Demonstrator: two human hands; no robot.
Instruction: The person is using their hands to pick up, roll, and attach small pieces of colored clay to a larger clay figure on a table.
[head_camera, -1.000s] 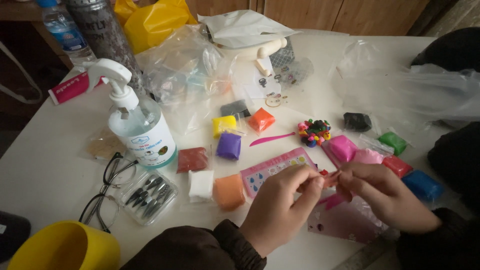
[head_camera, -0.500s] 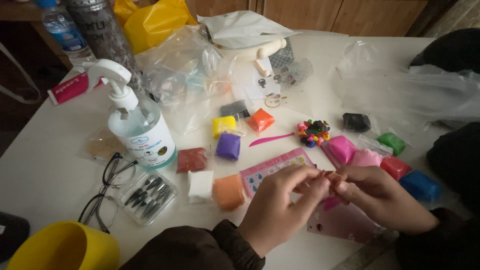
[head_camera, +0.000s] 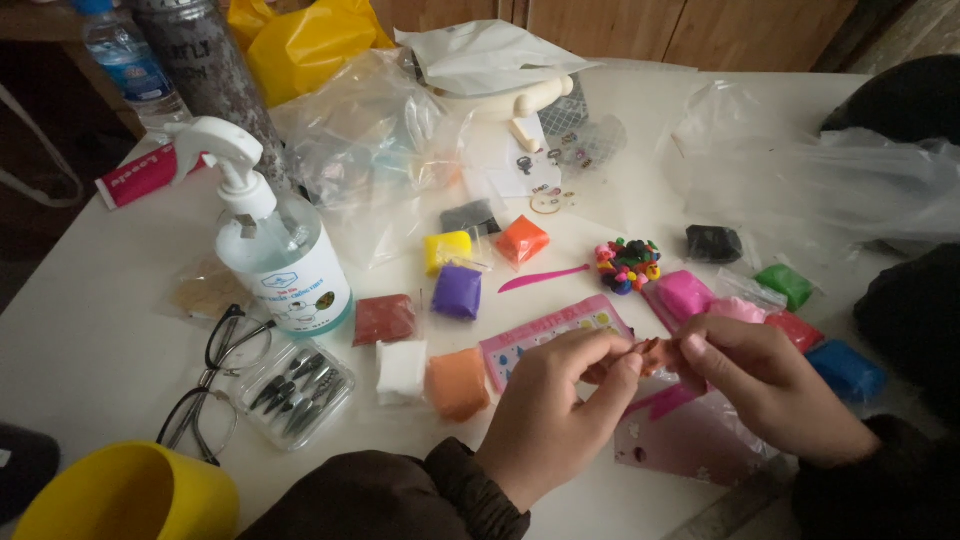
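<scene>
A small piece of orange-pink clay (head_camera: 652, 352) is held between the 2 hands, a little above the white table (head_camera: 90, 330), near its front edge. The left hand (head_camera: 555, 410) pinches one end with thumb and fingertips pressed together, and the right hand (head_camera: 765, 385) pinches the other end in the same way, so the piece is mostly covered. From what shows, its long axis lies about left to right, from one hand to the other, almost level; which end is the front I cannot tell. I judge that the person is in the step of shaping or pulling this piece, and the next move needs gentle, even pressure from both sides so that the soft piece does not tear. Just behind the hands lies a pink flat card (head_camera: 553, 333), and under the right hand a pink patterned sheet (head_camera: 690, 440). Further out are clay blocks: orange (head_camera: 457, 383), white (head_camera: 401, 367), dark red (head_camera: 384, 318), purple (head_camera: 459, 291), yellow (head_camera: 447, 248). A cluster of many-coloured beads (head_camera: 627, 265) is near a magenta block (head_camera: 685, 293). At the left stand a spray bottle (head_camera: 280, 262), glasses (head_camera: 215, 385) and a yellow cup (head_camera: 125, 495).
</scene>
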